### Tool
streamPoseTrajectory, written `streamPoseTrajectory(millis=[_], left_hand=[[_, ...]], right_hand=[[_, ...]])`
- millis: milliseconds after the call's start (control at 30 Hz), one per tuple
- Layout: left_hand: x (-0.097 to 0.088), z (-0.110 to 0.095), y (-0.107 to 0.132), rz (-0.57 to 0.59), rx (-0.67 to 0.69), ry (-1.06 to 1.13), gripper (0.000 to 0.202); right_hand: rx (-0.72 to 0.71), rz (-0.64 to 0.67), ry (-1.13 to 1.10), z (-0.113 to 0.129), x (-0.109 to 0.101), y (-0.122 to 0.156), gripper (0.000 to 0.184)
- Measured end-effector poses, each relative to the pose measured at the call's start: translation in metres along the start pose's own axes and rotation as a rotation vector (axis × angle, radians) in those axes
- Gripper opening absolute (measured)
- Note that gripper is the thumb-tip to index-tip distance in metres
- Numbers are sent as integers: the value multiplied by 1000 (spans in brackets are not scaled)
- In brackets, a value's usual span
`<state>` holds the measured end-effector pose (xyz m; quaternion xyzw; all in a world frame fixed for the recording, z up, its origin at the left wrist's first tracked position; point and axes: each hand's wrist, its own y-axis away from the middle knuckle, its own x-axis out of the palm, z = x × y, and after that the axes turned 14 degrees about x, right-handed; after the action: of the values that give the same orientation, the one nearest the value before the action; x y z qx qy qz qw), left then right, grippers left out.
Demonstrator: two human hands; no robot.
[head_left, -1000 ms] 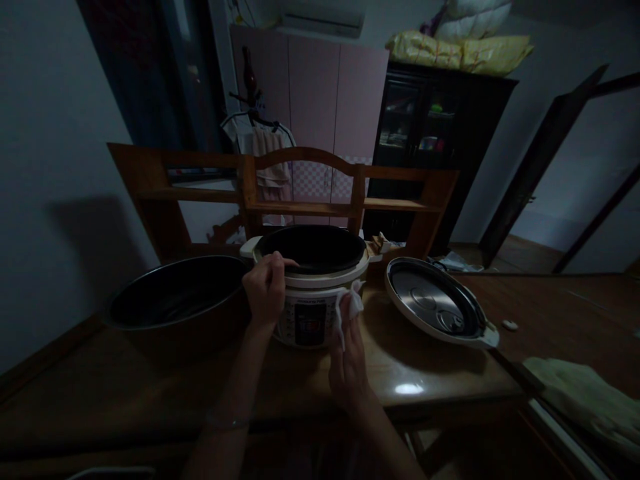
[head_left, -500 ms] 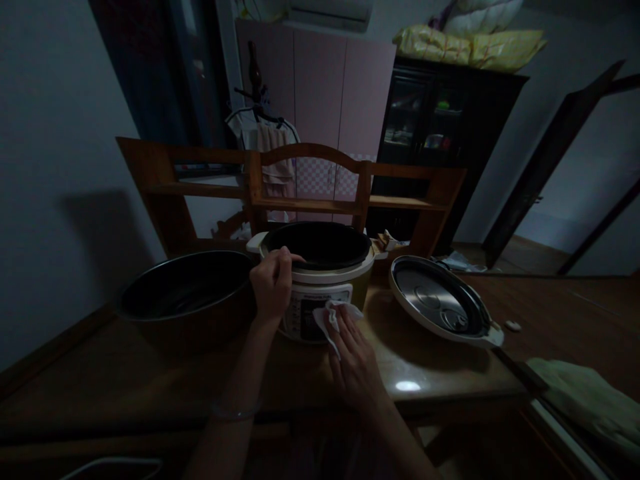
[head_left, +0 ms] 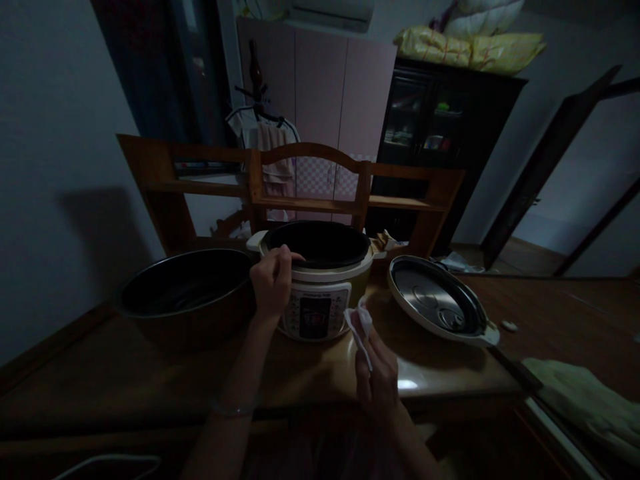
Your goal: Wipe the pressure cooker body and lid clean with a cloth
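Bowl (head_left: 185,293): big and dark, at the left of the tabletop (head_left: 450,367), just beside the cooker.
Left hand (head_left: 273,283): closed on the cooker's near rim.
Cooker (head_left: 320,313): open, near the far edge, panel facing the person.
Cloth (head_left: 360,323): white, by the cooker's front; contact unclear.
Right hand (head_left: 380,377): above the near edge, pinching the cloth.
Lid (head_left: 440,300): inside up, right of the cooker.

Dim room; glare on table (head_left: 407,385); edges seemingly warped.
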<state>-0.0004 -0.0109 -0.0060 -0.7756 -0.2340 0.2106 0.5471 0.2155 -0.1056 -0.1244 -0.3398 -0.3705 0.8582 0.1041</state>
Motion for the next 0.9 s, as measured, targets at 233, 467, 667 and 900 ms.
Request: streamPoseTrajectory(millis=[233, 467, 667, 900], left_hand=[[1, 1, 0, -10, -3, -13, 45], [0, 0, 0, 4, 1, -14, 46], [0, 0, -1, 4, 8, -20, 45], [0, -2, -1, 0, 8, -21, 47]], right_hand=[[-326, 140, 170, 19, 10, -45, 69], [-257, 163, 170, 3, 16, -34, 65], [-186, 155, 107, -13, 13, -20, 66], [-157, 21, 54, -8, 9, -8, 71]])
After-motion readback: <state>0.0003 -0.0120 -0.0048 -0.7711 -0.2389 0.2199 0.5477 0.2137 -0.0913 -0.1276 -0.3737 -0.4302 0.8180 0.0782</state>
